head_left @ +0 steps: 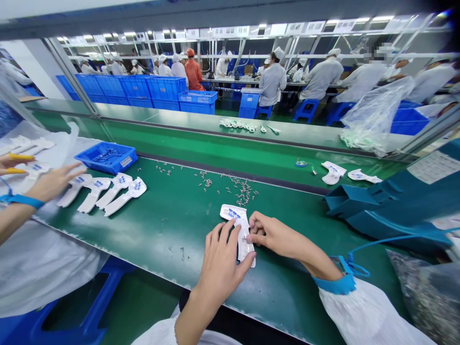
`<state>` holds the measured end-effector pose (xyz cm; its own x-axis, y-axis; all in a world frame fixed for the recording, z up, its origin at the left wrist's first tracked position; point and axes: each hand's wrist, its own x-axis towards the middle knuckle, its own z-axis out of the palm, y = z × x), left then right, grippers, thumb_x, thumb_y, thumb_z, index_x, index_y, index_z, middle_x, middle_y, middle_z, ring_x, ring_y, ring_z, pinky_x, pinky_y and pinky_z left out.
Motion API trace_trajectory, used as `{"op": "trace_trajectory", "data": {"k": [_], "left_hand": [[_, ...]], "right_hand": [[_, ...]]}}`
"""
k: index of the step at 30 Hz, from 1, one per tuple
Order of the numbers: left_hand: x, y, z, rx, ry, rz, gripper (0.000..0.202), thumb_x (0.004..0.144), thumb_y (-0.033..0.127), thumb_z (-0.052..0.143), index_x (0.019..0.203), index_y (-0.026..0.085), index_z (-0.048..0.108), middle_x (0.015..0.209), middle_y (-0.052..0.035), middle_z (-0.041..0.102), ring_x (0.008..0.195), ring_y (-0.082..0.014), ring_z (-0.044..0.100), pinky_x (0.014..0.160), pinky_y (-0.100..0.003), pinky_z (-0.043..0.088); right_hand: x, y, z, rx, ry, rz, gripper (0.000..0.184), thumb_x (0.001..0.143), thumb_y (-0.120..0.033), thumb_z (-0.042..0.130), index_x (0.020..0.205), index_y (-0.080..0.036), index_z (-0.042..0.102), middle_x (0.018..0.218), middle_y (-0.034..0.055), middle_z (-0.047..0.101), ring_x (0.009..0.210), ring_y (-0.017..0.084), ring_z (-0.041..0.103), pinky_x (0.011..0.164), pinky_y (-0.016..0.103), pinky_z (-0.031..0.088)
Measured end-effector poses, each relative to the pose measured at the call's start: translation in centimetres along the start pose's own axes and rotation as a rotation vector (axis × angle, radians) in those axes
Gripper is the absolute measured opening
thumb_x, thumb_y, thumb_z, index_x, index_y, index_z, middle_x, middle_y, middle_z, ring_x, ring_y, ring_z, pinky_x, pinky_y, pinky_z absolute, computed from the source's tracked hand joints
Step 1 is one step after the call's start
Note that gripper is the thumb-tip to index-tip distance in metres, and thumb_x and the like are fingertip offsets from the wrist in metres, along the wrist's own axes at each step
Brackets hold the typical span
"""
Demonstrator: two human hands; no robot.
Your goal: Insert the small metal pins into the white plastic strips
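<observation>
L hand (222, 254) spread on white shell (244, 223), near side of counter (179, 206); R hand (276, 235) at its right edge, can't tell if grip's closed on anything. Light L pressure could let shell skid into metal bits (245, 191).

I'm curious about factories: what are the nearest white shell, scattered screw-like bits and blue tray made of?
White shell: likely moulded plastic, satin, smooth, thin-edged. Screw-like bits: probably metal, shiny, given silvery glints. Blue tray: apparently plastic, slightly glossy, evenly coloured.
</observation>
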<state>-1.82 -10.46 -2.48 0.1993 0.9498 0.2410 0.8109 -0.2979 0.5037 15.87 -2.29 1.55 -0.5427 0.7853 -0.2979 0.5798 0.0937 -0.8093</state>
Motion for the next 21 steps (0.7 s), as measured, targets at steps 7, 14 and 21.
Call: {"op": "trace_trajectory", "data": {"k": [7,14,21], "left_hand": [[-0.2,-0.5,0.0,-0.047,0.015,-0.011,0.053,0.094,0.035,0.058,0.142,0.020,0.041,0.144,-0.0110,0.050,0.129,-0.0298,0.046,0.104,-0.048,0.041],[-0.2,-0.7,-0.2,-0.094,0.016,0.005,0.049,0.097,0.035,0.054,0.142,0.020,0.042,0.146,-0.0109,0.049,0.134,-0.0274,0.044,0.106,-0.046,0.041],[-0.5,-0.6,-0.5,-0.184,0.115,-0.069,0.059,0.099,0.034,0.048,0.152,0.026,0.025,0.159,-0.0108,0.028,0.144,-0.0285,0.031,0.110,-0.048,0.040]], "right_hand": [[0.1,0.1,0.8,0.521,0.005,0.206,0.053,0.074,-0.051,0.077,0.106,-0.017,0.051,0.080,0.0028,0.069,0.079,0.019,0.068,0.075,0.033,0.058],[0.6,-0.2,2.8,0.634,0.091,0.169,0.058,0.068,-0.039,0.084,0.112,-0.013,0.057,0.077,-0.0003,0.067,0.071,0.016,0.066,0.069,0.029,0.056],[0.1,-0.1,2.1,0.738,0.043,0.189,0.050,0.072,-0.039,0.082,0.109,-0.011,0.063,0.078,0.0038,0.072,0.073,0.016,0.067,0.073,0.028,0.056]]}}
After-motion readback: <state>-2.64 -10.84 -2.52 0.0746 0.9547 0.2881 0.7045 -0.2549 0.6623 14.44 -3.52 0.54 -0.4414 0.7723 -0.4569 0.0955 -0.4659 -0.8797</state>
